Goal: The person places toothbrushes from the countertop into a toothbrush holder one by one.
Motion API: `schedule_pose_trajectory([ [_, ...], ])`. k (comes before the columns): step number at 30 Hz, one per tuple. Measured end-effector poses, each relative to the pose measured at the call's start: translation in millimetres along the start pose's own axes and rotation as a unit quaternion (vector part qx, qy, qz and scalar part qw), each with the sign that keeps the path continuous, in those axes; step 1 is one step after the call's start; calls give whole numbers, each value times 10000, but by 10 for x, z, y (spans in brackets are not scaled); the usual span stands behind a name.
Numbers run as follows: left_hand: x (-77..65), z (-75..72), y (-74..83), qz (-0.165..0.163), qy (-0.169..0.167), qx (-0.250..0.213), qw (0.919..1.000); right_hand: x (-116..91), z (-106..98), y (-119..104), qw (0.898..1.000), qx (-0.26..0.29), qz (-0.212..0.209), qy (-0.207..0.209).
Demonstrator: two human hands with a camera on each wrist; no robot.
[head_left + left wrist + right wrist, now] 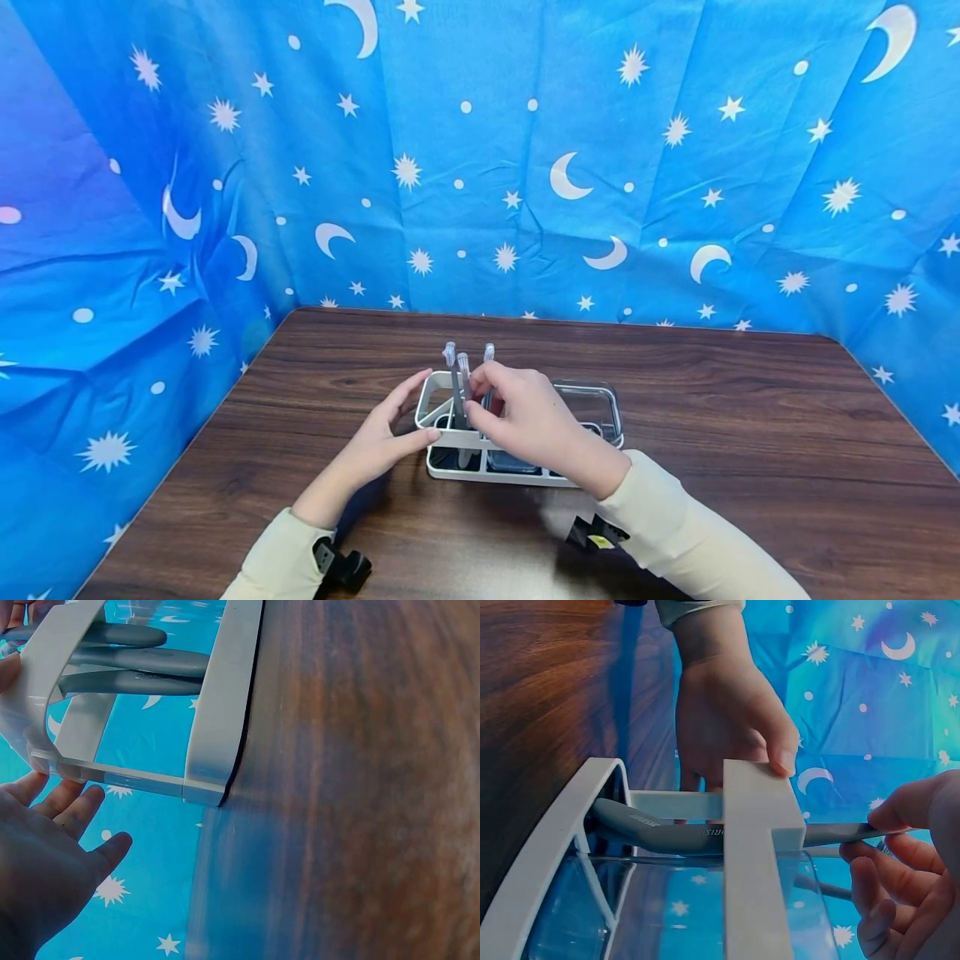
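Observation:
A white toothbrush holder [442, 437] with an open frame stands on the table. Grey toothbrushes [456, 400] with pale, clear-looking heads rise from its left section. My right hand [528, 412] pinches one toothbrush [829, 833] between thumb and fingers, its lower end inside the holder. Around the holder's left end, my left hand [378, 437] holds the frame, thumb on the front band and fingers at the far side. The left wrist view shows several handles [135, 660] within the frame and the left fingers [75, 814] against a corner post.
A clear container [588, 389] sits in the holder's right section. Dark wood table [720, 417] surrounds the holder. Behind the table hangs a blue cloth [495, 208] with moons and stars. Black wrist devices [341, 567] are strapped on both sleeves.

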State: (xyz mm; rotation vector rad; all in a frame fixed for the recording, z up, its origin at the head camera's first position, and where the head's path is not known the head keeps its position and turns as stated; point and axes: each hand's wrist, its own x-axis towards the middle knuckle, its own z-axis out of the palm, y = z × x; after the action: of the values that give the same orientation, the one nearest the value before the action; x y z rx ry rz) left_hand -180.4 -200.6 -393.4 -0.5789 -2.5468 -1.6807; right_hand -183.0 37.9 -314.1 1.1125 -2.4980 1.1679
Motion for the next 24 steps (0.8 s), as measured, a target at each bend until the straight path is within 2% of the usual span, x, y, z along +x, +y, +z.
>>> schedule_pose_trajectory([
  [7,0,0,14,-42,0,-52,10000,-19,27,15,9998,-94,153,-108],
  [24,-8,-4,33,27,-44,-115,9999,-49,81,84,9991,-320,218,-197],
])
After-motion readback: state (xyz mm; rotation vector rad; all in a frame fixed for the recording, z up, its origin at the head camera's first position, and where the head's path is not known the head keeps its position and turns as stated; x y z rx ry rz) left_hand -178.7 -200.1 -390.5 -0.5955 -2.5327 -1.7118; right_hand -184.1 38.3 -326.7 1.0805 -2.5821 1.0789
